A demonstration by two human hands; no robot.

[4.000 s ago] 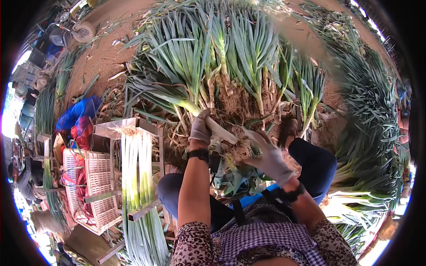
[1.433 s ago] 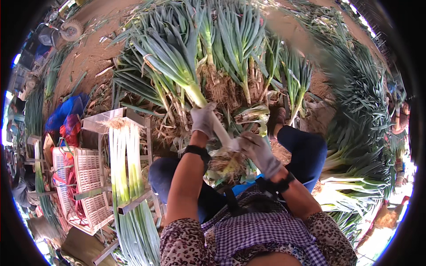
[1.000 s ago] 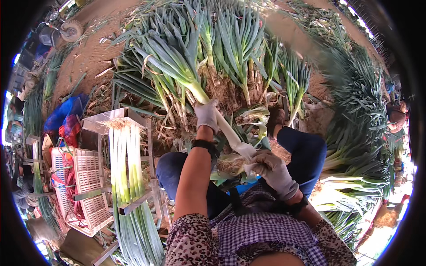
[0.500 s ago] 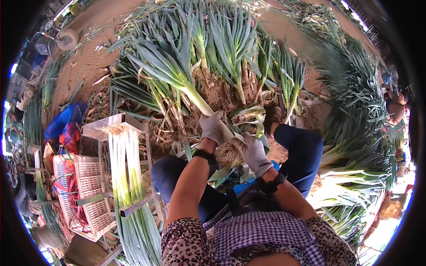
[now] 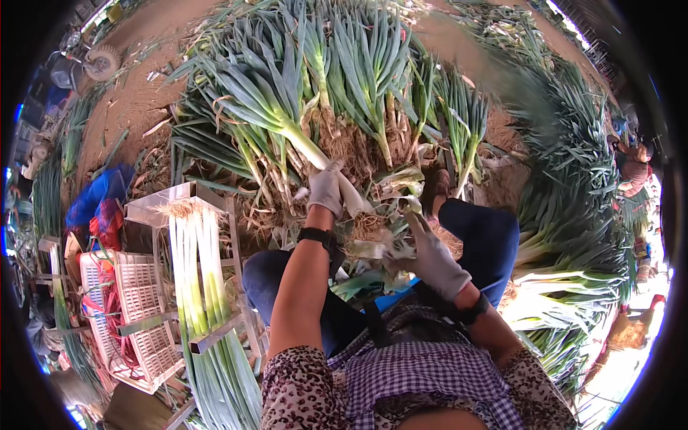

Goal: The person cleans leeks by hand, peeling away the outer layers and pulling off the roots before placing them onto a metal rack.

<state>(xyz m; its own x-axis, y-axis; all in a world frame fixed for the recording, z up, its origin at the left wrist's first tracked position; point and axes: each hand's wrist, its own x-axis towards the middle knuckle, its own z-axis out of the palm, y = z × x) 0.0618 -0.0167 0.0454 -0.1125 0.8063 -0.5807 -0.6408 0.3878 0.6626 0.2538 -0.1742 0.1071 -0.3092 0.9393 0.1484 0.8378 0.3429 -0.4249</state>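
Holding the shaft: The left hand [image 5: 326, 192], in a pale work glove, is closed around the white shaft of a single leek [image 5: 304, 147], between its leaves and its root tuft [image 5: 369, 226].
Leek in hand: It slants in front of the person, green leaves up and to the left against the standing leeks [image 5: 358, 64], roots down and to the right, above loose skins [image 5: 367, 249].
Right glove: The right hand [image 5: 436, 265] is off the shaft, near the root tuft, thumb and fingers spread apart; blur hides whether any shred of skin touches them.
Peeling stage: Judging by the bare white shaft and the litter of skins, the step in hand looks to be stripping outer layers, and it seems well along.
Next handhold: The pose would seem to call for fingers free of scraps, then a pinch at any skin left near the roots while the left grip steadies the shaft.
Forearms: The left forearm [image 5: 297, 301] rises almost straight from the lower edge, its wrist in a black band [image 5: 315, 235]; the right forearm [image 5: 494, 337] angles up and leftward, back of the glove showing.
Metal rack: To the left, clean leeks [image 5: 197, 265] lie side by side across the metal rack [image 5: 140, 209], roots at its far end.
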